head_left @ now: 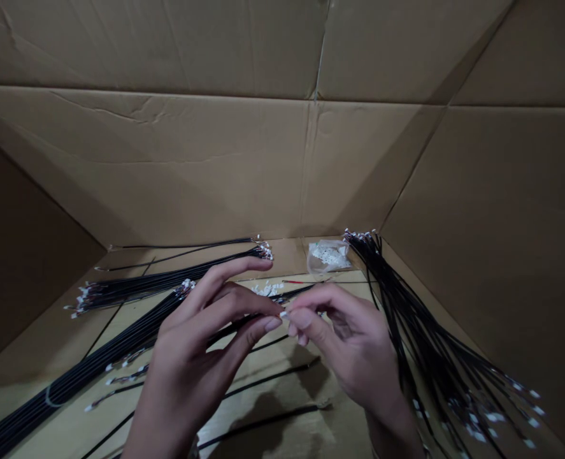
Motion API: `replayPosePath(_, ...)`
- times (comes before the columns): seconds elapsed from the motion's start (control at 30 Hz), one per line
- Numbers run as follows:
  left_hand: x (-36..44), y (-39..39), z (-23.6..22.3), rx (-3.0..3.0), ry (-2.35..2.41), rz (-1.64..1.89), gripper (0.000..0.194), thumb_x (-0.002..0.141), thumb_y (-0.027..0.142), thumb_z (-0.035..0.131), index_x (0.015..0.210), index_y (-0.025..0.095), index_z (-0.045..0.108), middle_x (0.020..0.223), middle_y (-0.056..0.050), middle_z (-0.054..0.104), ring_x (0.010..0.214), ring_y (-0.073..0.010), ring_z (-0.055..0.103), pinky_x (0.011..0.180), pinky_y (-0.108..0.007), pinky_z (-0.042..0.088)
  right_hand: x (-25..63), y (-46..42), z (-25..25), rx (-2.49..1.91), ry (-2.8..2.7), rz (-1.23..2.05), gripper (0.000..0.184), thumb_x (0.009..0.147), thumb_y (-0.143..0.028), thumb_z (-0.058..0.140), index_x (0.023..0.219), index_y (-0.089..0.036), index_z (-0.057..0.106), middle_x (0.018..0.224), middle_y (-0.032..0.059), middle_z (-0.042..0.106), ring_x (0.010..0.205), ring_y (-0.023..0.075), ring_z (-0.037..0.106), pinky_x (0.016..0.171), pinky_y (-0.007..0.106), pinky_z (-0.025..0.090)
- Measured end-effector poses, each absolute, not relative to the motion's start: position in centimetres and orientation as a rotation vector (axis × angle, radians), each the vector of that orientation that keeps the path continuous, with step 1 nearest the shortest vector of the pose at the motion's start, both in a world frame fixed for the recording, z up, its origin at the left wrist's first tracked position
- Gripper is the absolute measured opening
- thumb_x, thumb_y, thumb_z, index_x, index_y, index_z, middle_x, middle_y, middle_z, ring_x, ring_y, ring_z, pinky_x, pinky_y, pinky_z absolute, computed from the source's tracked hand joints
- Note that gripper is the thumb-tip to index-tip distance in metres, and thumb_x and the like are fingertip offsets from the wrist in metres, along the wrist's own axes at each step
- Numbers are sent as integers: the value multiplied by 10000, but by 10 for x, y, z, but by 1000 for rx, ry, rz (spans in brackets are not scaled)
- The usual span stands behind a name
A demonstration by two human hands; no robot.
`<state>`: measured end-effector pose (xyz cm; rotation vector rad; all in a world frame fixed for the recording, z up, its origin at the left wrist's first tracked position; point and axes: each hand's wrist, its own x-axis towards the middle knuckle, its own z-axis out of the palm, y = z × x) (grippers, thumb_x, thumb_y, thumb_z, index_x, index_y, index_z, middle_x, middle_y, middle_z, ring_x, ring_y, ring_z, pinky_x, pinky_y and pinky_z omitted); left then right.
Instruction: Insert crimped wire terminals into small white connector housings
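In front of me my right hand (353, 347) is closed, thumb and fingertips pinching a small white connector (283, 315). The fingertips of my left hand (199, 347) meet at the connector's other end in a pinch; what lies between them is too small and hidden to name. Behind my fingers, a black cable (232, 328) runs partly out of sight. Several small loose white connectors (267, 290) lie just beyond my fingertips. Below my hands, single black cables (267, 419) with bare-looking wire ends rest on the surface.
Cardboard walls (206, 166) enclose the work surface. At the back stands a clear bag of white pieces (330, 256). Cable bundles with white connectors lie at the back left (167, 280), front left (86, 376) and right (420, 319). A thin red piece (292, 282) lies near the bag.
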<state>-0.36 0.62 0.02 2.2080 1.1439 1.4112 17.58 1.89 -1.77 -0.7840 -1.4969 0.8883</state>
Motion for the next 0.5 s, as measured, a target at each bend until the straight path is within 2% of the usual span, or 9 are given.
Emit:
replayPosePath(0.13, -4, 8, -1, 2187, 1103, 1404, 177, 1005, 203, 658, 904, 341, 704, 957, 101, 744, 1246, -90, 630, 987, -126, 483, 175, 24, -20, -837, -1314, 1136, 19, 931, -256, 756, 919, -241, 756, 749, -49, 730, 656, 71, 645, 622, 155, 520)
replayPosePath(0.27, -4, 11, -1, 2148, 1122, 1419, 142, 997, 261, 686, 913, 364, 735, 998, 100, 759, 1225, -92, 644, 957, -122, 499, 173, 27, -22, -765, -1337, 1256, 75, 921, -222, 749, 846, -230, 745, 710, -47, 721, 606, 71, 634, 585, 158, 525)
replayPosePath(0.4, -3, 7, 1, 2059, 1229, 1406, 61, 955, 377, 739, 911, 381, 781, 1192, 88, 753, 1180, -121, 688, 929, -141, 542, 169, 29, -25, -726, -1371, 1112, 142, 923, -137, 712, 817, -230, 728, 693, -58, 706, 571, 67, 623, 573, 163, 528)
replayPosePath(0.5, -4, 2, 2, 1999, 1323, 1400, 179, 1006, 375, 642, 942, 370, 809, 1237, 40, 753, 1136, -160, 718, 754, -156, 589, 168, 30, -28, -687, -1453, 919, 158, 933, -102, 723, 846, -233, 739, 716, -58, 739, 614, 73, 666, 621, 173, 545)
